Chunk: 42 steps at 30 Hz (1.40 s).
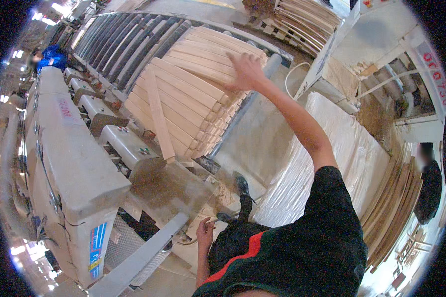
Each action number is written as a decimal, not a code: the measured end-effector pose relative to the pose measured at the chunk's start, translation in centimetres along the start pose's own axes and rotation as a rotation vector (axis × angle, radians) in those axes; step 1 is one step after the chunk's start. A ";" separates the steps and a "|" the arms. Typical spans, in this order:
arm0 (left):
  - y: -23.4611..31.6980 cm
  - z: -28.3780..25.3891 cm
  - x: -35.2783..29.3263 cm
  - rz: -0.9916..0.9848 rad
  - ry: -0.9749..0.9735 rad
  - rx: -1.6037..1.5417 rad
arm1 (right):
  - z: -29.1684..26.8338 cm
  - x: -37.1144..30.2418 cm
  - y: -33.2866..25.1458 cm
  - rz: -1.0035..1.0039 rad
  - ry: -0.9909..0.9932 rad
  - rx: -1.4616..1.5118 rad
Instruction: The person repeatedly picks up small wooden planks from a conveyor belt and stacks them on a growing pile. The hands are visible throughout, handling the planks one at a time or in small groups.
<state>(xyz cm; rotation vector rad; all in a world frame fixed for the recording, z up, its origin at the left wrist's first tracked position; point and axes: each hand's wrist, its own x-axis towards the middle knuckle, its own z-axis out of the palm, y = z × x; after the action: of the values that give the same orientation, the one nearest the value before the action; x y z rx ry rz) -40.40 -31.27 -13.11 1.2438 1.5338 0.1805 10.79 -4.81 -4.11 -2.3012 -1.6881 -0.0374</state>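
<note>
Many wooden slats [186,101] are stacked on the roller conveyor [176,36]. The right hand [245,71] is spread wide over them, contact unclear; the left hand [205,232] is half-curled down low, any grip can't be told. The loose diagonal slat [159,111], overhanging, could be knocked off by a careless sweep.

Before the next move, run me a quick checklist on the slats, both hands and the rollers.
1. Right hand open: ok, fingers spread over the far slats.
2. Right hand in contact with the wood: cannot tell from this angle.
3. Left hand away from the slat stack: ok, it is low beside the body.
4. Loose slat aligned with the stack: not ok, it lies slantwise across the top.
5. Rollers stopped: cannot tell.
</note>
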 end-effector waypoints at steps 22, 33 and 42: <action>23.3 -0.9 -11.4 0.725 -0.986 -1.426 | -17.8 -48.9 -22.2 0.164 0.077 0.386; 1.0 -12.6 -19.4 0.423 -1.398 -1.489 | -14.8 -63.3 -39.1 0.052 -0.142 1.172; -9.0 -21.2 -22.7 0.624 -0.742 -1.624 | -9.6 -63.8 -46.1 0.137 -0.601 1.557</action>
<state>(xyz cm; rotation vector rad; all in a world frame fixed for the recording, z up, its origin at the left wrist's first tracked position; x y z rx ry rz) -65.93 -42.39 3.33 0.2582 0.0230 0.9922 -51.05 -53.90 2.95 -1.1512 -0.9477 1.4978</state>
